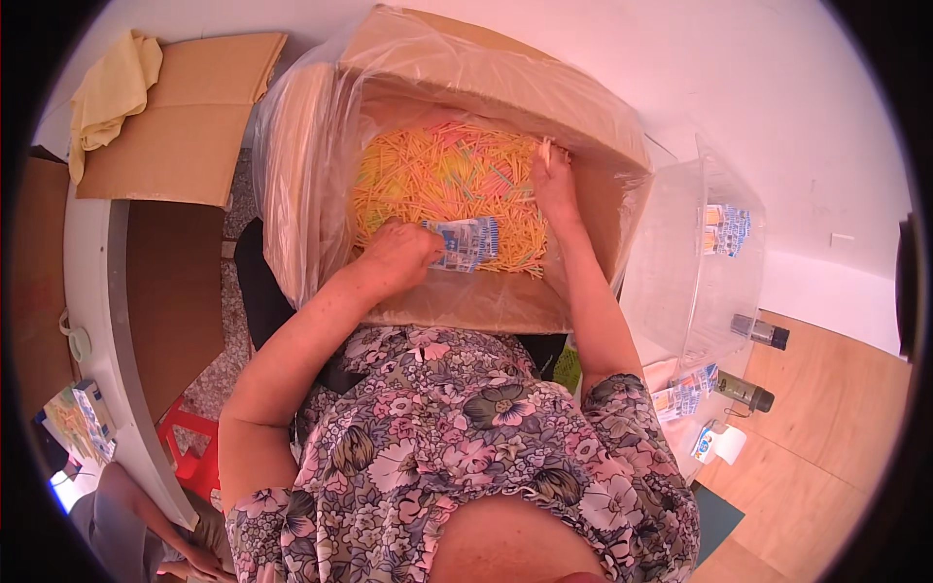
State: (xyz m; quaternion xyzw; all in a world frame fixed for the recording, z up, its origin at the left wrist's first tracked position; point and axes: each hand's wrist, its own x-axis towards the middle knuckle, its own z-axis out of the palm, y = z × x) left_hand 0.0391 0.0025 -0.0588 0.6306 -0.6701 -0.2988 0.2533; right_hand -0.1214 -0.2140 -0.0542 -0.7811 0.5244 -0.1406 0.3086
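In front of me is a large cardboard box (486, 301) lined with clear plastic. Many thin sticks (418, 189), mostly yellow-orange with some pink and green ones, fill its bottom. My left hand (400, 255) is closed on the edge of a small blue-and-white packet (466, 243), which lies over the sticks near the box's front side. At the right inner side of the box, my right hand (555, 185) is closed, with a few pale sticks poking up from its fingers. Its palm side is hidden.
To the right stands a clear plastic bin (695, 282) with a blue packet (726, 229) against its wall. More packets (685, 394), two dark-capped bottles (760, 331) and a small white box (717, 443) are nearby. At left are cardboard (170, 126), a yellow cloth (115, 92) and another person's arm (146, 515).
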